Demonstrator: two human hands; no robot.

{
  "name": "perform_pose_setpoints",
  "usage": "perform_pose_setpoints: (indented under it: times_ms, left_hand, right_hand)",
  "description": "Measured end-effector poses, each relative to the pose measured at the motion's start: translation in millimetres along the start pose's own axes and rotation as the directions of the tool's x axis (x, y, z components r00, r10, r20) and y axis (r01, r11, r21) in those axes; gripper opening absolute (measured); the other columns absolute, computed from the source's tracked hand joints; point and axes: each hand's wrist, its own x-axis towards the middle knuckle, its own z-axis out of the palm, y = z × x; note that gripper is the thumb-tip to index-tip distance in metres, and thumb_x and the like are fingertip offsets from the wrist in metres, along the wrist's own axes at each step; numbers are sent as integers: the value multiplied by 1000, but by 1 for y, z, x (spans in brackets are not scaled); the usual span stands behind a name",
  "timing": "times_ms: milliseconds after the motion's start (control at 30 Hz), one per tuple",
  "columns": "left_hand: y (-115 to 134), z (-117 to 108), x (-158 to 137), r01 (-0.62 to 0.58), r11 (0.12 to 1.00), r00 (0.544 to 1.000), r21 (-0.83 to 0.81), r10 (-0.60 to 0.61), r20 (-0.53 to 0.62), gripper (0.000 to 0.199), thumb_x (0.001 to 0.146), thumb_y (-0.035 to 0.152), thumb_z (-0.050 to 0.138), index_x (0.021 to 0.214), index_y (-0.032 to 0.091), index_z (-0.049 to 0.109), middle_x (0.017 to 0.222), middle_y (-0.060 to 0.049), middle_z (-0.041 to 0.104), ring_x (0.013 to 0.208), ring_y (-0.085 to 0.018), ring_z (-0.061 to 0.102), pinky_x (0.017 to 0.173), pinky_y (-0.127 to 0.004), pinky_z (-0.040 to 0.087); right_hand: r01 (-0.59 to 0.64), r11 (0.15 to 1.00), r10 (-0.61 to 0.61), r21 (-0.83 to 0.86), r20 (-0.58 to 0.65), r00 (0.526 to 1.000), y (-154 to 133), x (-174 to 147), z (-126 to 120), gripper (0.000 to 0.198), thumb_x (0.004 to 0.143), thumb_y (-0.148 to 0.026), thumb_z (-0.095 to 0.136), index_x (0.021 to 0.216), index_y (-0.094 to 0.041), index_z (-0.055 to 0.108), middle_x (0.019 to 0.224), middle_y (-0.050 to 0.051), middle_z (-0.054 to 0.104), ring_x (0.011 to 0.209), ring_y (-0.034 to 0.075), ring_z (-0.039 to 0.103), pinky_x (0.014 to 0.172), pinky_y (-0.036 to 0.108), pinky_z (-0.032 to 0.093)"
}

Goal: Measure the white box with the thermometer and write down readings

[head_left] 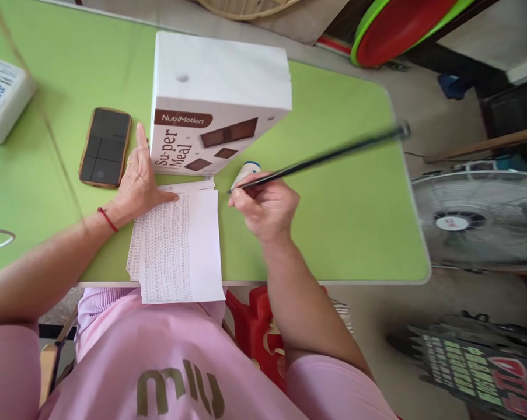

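My right hand [265, 204] pinches a long, thin black brush pen [324, 157], tilted up to the right, its tip just beyond the paper's right edge. Sheets of paper [204, 245] lie stacked in front of me, the top one covered with rows of small handwriting except for a blank strip on its right. My left hand [143, 178] is spread, its thumb resting on the top edge of the sheets and its fingers beside a white box [219, 70] printed "NutriMotion Super Meal". A small white cylinder with a blue rim [248, 168] is partly hidden behind my right hand.
A phone [105, 146] lies left of my left hand on the green table [355, 221]. At the far left is a white device [3, 96]. A fan [473, 221] stands beyond the table's right edge, and a red stool [257, 321] is below its front edge.
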Motion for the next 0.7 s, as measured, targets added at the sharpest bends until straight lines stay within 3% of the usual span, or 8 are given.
perform_pose_setpoints:
  times_ms: [100,267,367,533,700]
  left_hand:
    - [1,-1,0,-6,1000,1000,5,6,5,158,64,43,100,168,14,-16,177,-29,1,166,-48,15,138,-61,10]
    - [3,1,-2,10,1000,1000,-2,-10,-20,155,63,41,99,169,14,-11,177,-27,8,164,-49,19,138,-61,12]
    - [5,3,-4,25,1000,999,3,-25,-47,150,66,44,97,170,15,-7,177,-26,10,164,-49,19,138,-62,12]
    - [7,3,-5,16,1000,999,-8,-16,-49,142,71,50,94,170,15,-2,176,-25,15,164,-48,20,138,-62,11]
    - [7,1,-6,24,1000,999,13,-23,-29,125,76,46,91,167,17,12,174,-26,19,164,-47,19,137,-64,12]
  right_hand:
    - [-135,968,138,214,3,990,-4,-4,29,11,87,-30,68,84,-23,60,69,-4,62,55,11,59,52,25,49]
    - [-231,963,232,142,10,973,-3,-13,52,13,85,-35,66,84,-23,62,69,-3,65,54,11,56,52,25,48]
    - [-185,978,189,100,-32,982,-4,-16,54,12,84,-34,64,81,-23,61,66,-4,63,54,11,55,52,26,47]
    - [13,1000,-15,-18,-107,994,-6,-14,53,12,86,-26,64,75,-23,58,62,-5,58,54,11,51,55,27,45]
    - [2,994,-8,-106,-59,998,-4,-13,51,16,91,-32,59,77,-24,58,66,-3,60,58,13,54,60,29,49]
